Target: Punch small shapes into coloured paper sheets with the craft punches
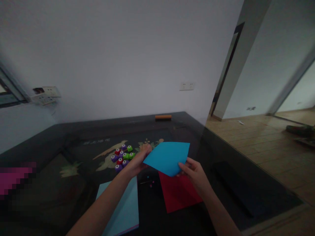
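Over the red sheet (180, 196), between the hands: blue sheet (169, 155), raised and tilted, its corners pointing outward.
Blue sheet's edges: the left corner reaches beside the left hand; the upper-right corner sticks out beyond both hands; the lower corner overlaps the red sheet in view.
Room around it: dark bench (201, 141) surface extends beyond the blue sheet toward the wall and to its right, as far as the slanting right edge beside the floor.
Right hand (190, 168): closed on the lower-right edge, thumb on top, fingers partly hidden beneath.
Left hand (142, 155): at the left edge, fingers loosely bent; cannot tell whether they pinch it.
Small toy pieces (125, 156): red, purple and green, clustered just left of the left hand.
Light-blue stack (126, 208): on the near side, partly under the left forearm in view.
Tiny pink and blue bits (151, 186): between stack and red sheet.
Dark flat object (233, 186): right of the right hand.
Orange-brown roll (163, 117): near the far edge.
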